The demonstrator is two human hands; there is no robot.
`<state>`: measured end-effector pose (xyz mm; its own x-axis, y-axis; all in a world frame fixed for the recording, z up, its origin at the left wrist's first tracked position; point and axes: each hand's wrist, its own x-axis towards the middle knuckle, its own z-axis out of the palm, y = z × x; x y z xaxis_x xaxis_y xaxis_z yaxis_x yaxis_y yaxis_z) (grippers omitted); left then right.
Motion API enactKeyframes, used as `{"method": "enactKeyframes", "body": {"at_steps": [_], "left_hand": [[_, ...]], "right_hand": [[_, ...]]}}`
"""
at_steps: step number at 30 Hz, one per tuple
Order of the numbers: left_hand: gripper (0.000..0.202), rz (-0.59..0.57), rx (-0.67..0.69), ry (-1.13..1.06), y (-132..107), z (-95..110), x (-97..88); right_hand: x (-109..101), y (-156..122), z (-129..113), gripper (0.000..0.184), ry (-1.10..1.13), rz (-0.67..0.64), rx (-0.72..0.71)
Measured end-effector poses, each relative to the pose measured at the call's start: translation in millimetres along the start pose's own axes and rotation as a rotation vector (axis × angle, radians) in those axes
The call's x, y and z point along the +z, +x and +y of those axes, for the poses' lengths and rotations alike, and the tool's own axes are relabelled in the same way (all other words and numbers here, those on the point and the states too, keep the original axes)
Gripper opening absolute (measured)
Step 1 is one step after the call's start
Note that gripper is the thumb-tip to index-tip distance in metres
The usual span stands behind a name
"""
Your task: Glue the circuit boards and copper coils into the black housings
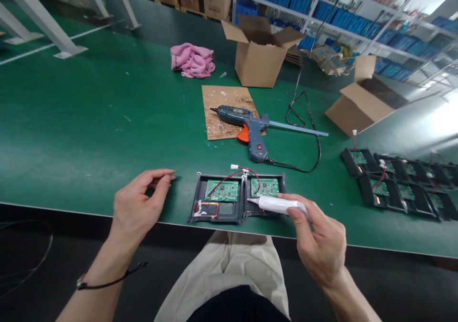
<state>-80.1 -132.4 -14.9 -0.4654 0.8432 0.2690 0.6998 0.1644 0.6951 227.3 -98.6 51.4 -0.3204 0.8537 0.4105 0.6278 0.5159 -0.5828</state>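
Note:
My right hand (320, 236) grips a white squeeze tube (277, 204), its thin nozzle pointing left over the lower part of the right black housing (265, 211). A green circuit board (264, 187) lies inside that housing. Beside it is the left black housing (234, 218), holding another green circuit board (223, 191) and a copper coil (212, 210) with white paste smeared across its left side. Red and black wires with white plugs rise from the boards. My left hand (141, 202) hovers left of the housings, thumb and fingers pinched together with nothing visible in them.
A glue gun (255, 133) with a glue stick and black cord lies on a stained cardboard piece (218, 129). Behind are a pink cloth (193, 59) and an open carton (255, 64). Another carton (361, 105) and several assembled housings (397, 188) are on the right.

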Motion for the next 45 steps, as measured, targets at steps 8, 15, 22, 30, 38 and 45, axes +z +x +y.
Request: {"method": "enactKeyframes", "body": {"at_steps": [8,15,22,30,38,45], "left_hand": [[0.02,-0.004,-0.016,-0.004,1,1,-1.3],[0.024,0.02,-0.009,0.034,0,-3,0.8],[0.024,0.022,-0.024,0.061,0,-2,2.1],[0.025,0.025,-0.057,0.071,0,-4,2.9],[0.026,0.035,-0.045,0.078,0,0,2.4],[0.027,0.036,-0.031,0.086,1,0,2.6]], "right_hand": [[1,2,2,0.02,-0.017,0.02,-0.029],[1,4,1,0.018,-0.049,0.034,-0.093],[-4,3,1,0.018,-0.059,0.015,-0.105],[-6,8,4,0.017,-0.02,-0.058,-0.062],[-9,17,9,0.016,0.1,-0.155,0.13],[-8,18,12,0.016,0.119,-0.158,0.174]]}}
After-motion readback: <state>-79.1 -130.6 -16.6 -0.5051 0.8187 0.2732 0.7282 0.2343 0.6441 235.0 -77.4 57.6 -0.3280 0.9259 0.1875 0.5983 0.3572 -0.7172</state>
